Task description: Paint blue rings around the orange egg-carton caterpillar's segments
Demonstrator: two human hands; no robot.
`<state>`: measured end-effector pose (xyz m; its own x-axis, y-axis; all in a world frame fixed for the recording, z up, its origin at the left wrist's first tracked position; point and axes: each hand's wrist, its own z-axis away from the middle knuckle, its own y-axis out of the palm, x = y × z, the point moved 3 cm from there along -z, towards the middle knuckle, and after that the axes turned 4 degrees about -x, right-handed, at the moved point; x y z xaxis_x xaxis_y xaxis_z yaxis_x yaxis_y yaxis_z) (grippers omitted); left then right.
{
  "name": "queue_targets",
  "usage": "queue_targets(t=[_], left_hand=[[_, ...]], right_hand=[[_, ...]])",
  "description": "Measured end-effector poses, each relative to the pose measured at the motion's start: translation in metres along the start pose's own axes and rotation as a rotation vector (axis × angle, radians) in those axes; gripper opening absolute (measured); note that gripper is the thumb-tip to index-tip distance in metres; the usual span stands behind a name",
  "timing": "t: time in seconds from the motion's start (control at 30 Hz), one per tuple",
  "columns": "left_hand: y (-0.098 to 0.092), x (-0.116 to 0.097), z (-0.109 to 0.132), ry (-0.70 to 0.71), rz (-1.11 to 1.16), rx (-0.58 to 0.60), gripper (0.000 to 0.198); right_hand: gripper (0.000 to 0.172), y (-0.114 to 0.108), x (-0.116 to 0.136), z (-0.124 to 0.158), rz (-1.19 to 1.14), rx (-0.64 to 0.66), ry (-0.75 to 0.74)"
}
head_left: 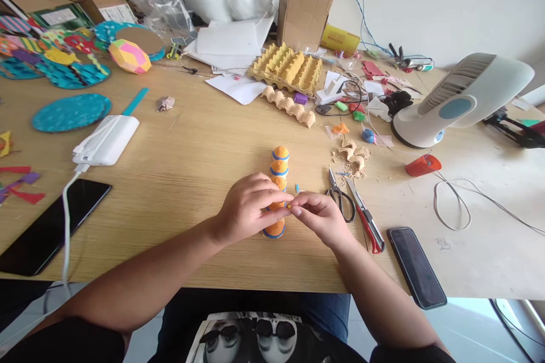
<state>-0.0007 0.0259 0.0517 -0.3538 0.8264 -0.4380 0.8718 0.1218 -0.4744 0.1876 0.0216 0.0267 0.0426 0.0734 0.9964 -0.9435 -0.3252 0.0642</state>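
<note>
My left hand (249, 207) and my right hand (321, 216) meet fingertip to fingertip over the table. Pinched between them is a tiny yellow piece (289, 206), possibly clay; its shape is too small to make out. Under and beside my left fingers lies a row of orange domes with blue rims (280, 167), standing away from me in a line, partly covered by that hand. A small blue scrap (297, 188) rests just right of the row. Scissors (340, 195) and a red utility knife (367, 218) lie to the right of my right hand.
Phones lie at right (417, 266) and left (55, 227), the left one near a white power bank (106, 140). A fan (460, 96) stands back right. Behind are a yellow egg tray (287, 71), a cut carton strip (289, 105), a cardboard box (303, 14) and teal ovals (70, 112).
</note>
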Motion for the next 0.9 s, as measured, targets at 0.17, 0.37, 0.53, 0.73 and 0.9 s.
queue_targets(t=[0.17,0.37,0.53,0.73,0.9], left_hand=[[-0.0012,-0.0004,0.0039,0.039,-0.105,-0.007,0.023],[-0.0020,-0.0010,0.0057,0.054,-0.125,-0.014,0.027],[-0.0006,0.0001,0.0006,-0.004,0.011,0.001,0.020],[0.0004,-0.0003,-0.0032,-0.034,0.110,0.003,0.013],[0.0002,-0.0010,-0.0026,-0.043,0.092,-0.002,0.009]], right_hand=[[0.030,-0.0007,-0.0013,0.0002,-0.001,-0.003,0.017],[0.028,0.0007,0.0011,-0.0003,-0.011,-0.002,-0.011],[0.030,0.0009,0.0031,-0.0010,-0.001,0.000,-0.020],[0.031,-0.0009,0.0048,-0.0015,-0.015,-0.009,-0.029],[0.033,-0.0008,0.0065,-0.0012,-0.003,-0.014,-0.017]])
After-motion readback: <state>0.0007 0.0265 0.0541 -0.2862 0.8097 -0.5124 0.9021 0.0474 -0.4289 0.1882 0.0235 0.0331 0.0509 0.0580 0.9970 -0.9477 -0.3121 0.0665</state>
